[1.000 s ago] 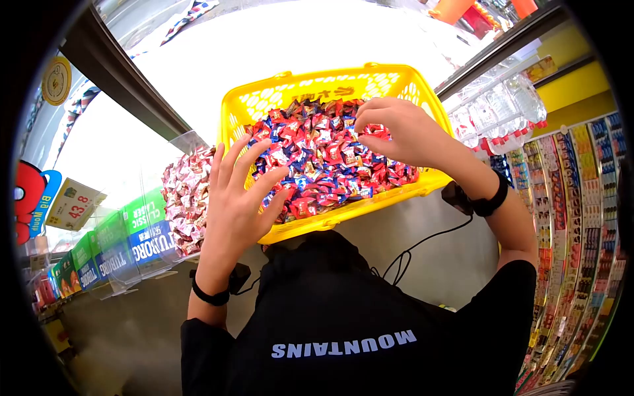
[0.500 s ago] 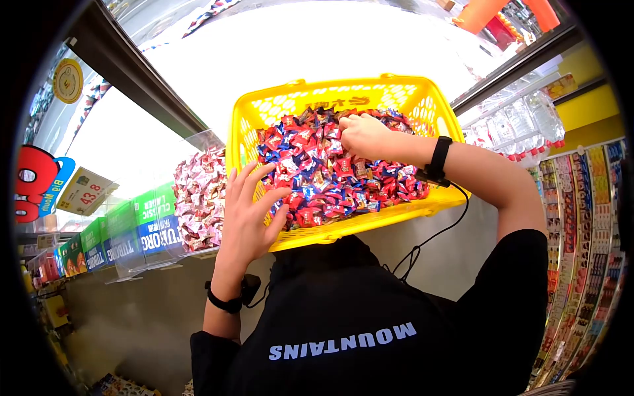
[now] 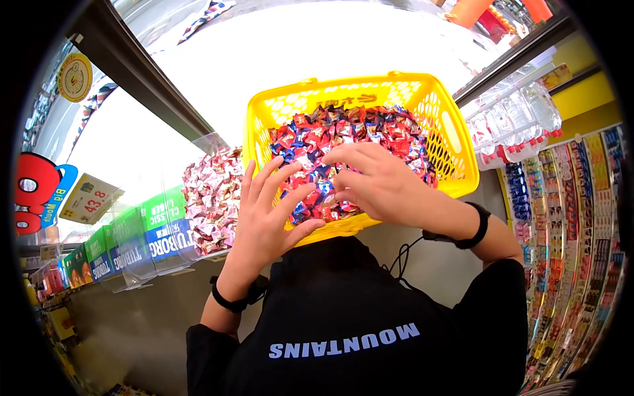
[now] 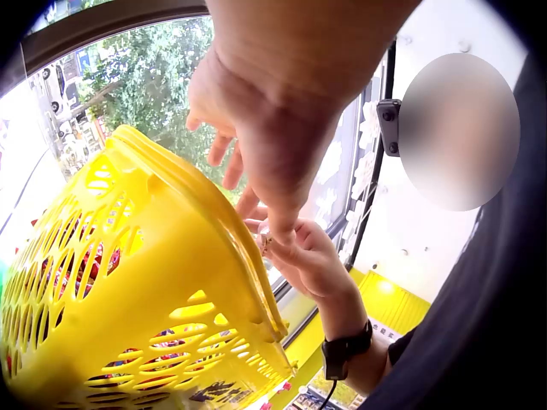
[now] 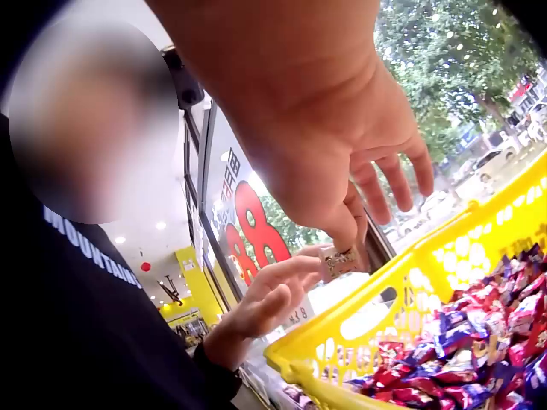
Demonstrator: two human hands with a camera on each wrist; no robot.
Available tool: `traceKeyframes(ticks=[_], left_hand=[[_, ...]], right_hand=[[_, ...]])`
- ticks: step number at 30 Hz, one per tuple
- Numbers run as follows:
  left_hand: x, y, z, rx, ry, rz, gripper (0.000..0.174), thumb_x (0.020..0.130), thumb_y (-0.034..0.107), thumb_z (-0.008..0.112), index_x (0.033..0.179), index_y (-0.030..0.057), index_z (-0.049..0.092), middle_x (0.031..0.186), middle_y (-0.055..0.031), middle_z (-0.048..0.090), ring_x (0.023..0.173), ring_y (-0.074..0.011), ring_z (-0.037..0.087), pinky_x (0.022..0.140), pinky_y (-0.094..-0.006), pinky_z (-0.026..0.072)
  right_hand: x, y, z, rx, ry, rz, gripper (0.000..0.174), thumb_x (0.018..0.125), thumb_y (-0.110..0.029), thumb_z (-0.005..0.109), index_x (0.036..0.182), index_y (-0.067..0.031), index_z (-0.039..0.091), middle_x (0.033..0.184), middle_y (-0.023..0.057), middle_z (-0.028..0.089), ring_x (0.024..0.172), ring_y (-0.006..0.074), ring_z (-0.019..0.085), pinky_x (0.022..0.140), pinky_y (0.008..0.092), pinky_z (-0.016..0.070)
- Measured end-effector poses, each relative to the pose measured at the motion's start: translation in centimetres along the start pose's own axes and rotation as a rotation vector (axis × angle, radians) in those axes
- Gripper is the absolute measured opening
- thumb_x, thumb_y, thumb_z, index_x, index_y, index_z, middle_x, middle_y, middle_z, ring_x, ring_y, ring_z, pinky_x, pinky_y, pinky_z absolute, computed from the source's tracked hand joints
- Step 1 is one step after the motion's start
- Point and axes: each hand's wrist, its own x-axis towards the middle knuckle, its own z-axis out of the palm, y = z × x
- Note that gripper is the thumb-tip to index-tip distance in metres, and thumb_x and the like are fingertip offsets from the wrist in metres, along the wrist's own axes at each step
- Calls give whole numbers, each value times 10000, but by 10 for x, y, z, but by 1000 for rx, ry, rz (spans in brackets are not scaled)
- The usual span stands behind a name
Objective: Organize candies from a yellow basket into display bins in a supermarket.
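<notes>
A yellow plastic basket (image 3: 462,158) holds a heap of small wrapped candies (image 3: 317,135) in red and blue. My right hand (image 3: 386,181) is over the near side of the heap, palm down. In the right wrist view its thumb and forefinger pinch one small candy in a pale brownish wrapper (image 5: 340,262). My left hand (image 3: 267,208) is just left of it, above the basket's near left corner, with its fingers spread and nothing in them. The right wrist view shows the left hand (image 5: 269,299) close beside the pinched candy.
Left of the basket stands a clear bin of pink-wrapped candies (image 3: 214,198), then green and blue beer cartons (image 3: 165,228) and a price card (image 3: 89,198). Bottled water (image 3: 515,115) and a shelf of small packets (image 3: 571,231) are on the right. A dark window frame (image 3: 142,66) runs behind.
My right hand reached down into the candies at the back, then came back toward me and my left hand with a candy. The left hand stays spread, shifting slightly right with the basket in view.
</notes>
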Motion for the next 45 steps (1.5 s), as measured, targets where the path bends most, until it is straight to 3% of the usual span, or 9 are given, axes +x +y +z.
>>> traceKeyframes(ticks=[2, 6, 15, 17, 23, 25, 30, 37, 45], left_hand=[[-5, -2, -2, 25, 14, 56, 382, 777, 372, 922, 1090, 209, 777, 1417, -27, 646, 1432, -348, 515, 1242, -652, 315], [-17, -10, -8, 93, 100, 51, 278, 776, 321, 903, 1016, 231, 796, 1341, 6, 696, 1396, -330, 549, 1244, -651, 321], [-59, -39, -10, 8, 163, 37, 290, 737, 162, 924, 1004, 184, 813, 1329, -20, 693, 1380, -325, 558, 1231, -624, 373], [-67, -49, -14, 63, 226, 18, 286, 741, 164, 926, 1003, 174, 812, 1320, -28, 691, 1379, -324, 559, 1231, -615, 379], [-112, -90, -30, 198, 366, -290, 174, 839, 126, 876, 1004, 120, 822, 1366, -90, 652, 1414, -395, 511, 1224, -561, 377], [-131, -98, -26, 215, 362, -371, 175, 842, 126, 872, 1010, 121, 825, 1389, -85, 639, 1425, -398, 495, 1227, -548, 368], [-166, -113, 1, 370, 197, -415, 189, 802, 159, 898, 963, 229, 828, 1373, -44, 630, 1431, -359, 490, 1248, -576, 343], [-193, -116, 10, 284, 24, -452, 205, 737, 194, 928, 899, 231, 808, 1387, -39, 621, 1455, -378, 456, 1258, -648, 278], [-213, -122, -18, 467, -7, -515, 148, 753, 155, 895, 824, 216, 780, 1385, -31, 620, 1468, -375, 446, 1283, -632, 262]], right_hand=[[2, -21, 22, 88, 75, 26, 193, 876, -124, 807, 983, -51, 665, 1362, 138, 646, 1241, 356, 629, 1027, 478, 521], [6, -35, 52, 172, 170, 77, 215, 885, -139, 819, 1010, -53, 667, 1357, 139, 646, 1237, 356, 630, 1024, 474, 519], [-2, -39, 84, 187, 246, 73, 237, 847, -117, 854, 1010, -69, 689, 1341, 132, 659, 1239, 355, 643, 1052, 507, 517], [4, -41, 82, 181, 279, 111, 173, 882, -115, 799, 979, -49, 672, 1292, 140, 645, 1210, 357, 635, 1025, 503, 517], [-1, -37, 81, 385, 285, 254, 165, 886, -56, 798, 1017, -63, 698, 1296, 104, 687, 1169, 322, 675, 987, 429, 539], [-1, -37, 79, 419, 284, 286, 164, 888, -43, 790, 1025, -64, 702, 1296, 98, 692, 1156, 316, 683, 970, 417, 545], [-1, -36, 79, 437, 269, 290, 164, 890, -31, 783, 1031, -54, 702, 1278, 104, 702, 1150, 320, 686, 957, 413, 550], [-1, -35, 80, 367, 284, 235, 172, 882, -9, 781, 1030, -38, 700, 1255, 127, 709, 1125, 339, 690, 945, 425, 553], [-1, -39, 79, 360, 288, 260, 156, 879, 7, 773, 1007, -36, 694, 1240, 134, 706, 1111, 347, 692, 952, 430, 556]])
